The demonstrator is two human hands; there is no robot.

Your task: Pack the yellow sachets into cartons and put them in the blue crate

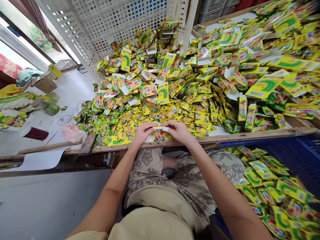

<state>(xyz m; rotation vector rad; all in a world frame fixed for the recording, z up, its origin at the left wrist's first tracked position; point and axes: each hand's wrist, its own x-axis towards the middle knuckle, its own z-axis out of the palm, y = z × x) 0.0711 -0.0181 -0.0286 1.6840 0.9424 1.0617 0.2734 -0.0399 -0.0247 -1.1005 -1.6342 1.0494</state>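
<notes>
My left hand [144,131] and my right hand [178,130] meet at the near edge of the table, fingers curled round one small yellow carton [160,132] held between them; its white flap shows at the fingertips. Just beyond my hands lies a big heap of small yellow-green sachets [140,115]. Behind it, open yellow cartons [150,66] are piled against a white lattice crate wall.
A wooden rim [225,137] edges the table. A blue crate [295,156] at my right holds finished yellow cartons [275,190]. To the left are a white surface with a dark red cup [35,133], a pink cloth [71,131] and bags. My lap is below.
</notes>
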